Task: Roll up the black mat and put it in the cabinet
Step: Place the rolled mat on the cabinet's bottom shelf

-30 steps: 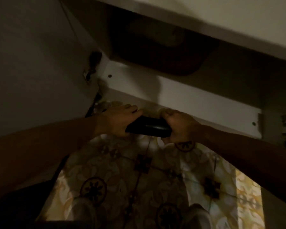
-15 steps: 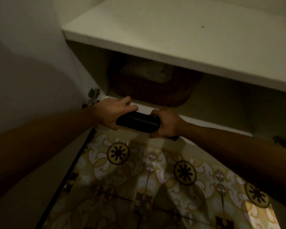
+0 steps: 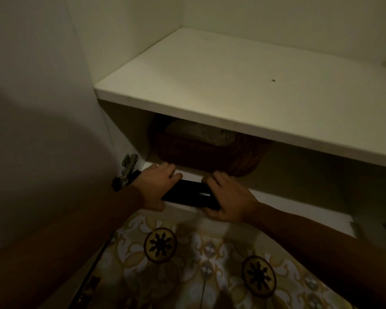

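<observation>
Two hands are wrapped round the black mat [image 3: 191, 195], already rolled into a tight tube: left hand [image 3: 154, 187] on its left end, right hand [image 3: 227, 200] on its right end, fingers [image 3: 212, 178] curled over the top and clamped on the roll. Rolling is judged done; stowing is not yet. The roll is held level at the front lip of the cabinet [image 3: 232, 195], at the mouth of the lower compartment, approx. in front of a dark woven basket [image 3: 210, 152] w/ a pale bundle [image 3: 201, 132] in it. Whether the roll touches the lip can't be told. Left to do, as judged: the roll is to be pushed in and let go; the shelf [image 3: 232, 85] above is bare, so either level could be meant.

Light is poor. Basket contents are hard to make out, and the compartment's back and right side are lost in shadow. A hinge [image 3: 127, 168] is seen by the left wrist; the door itself is cut off. Patterned floor [image 3: 187, 264] is seen below.
</observation>
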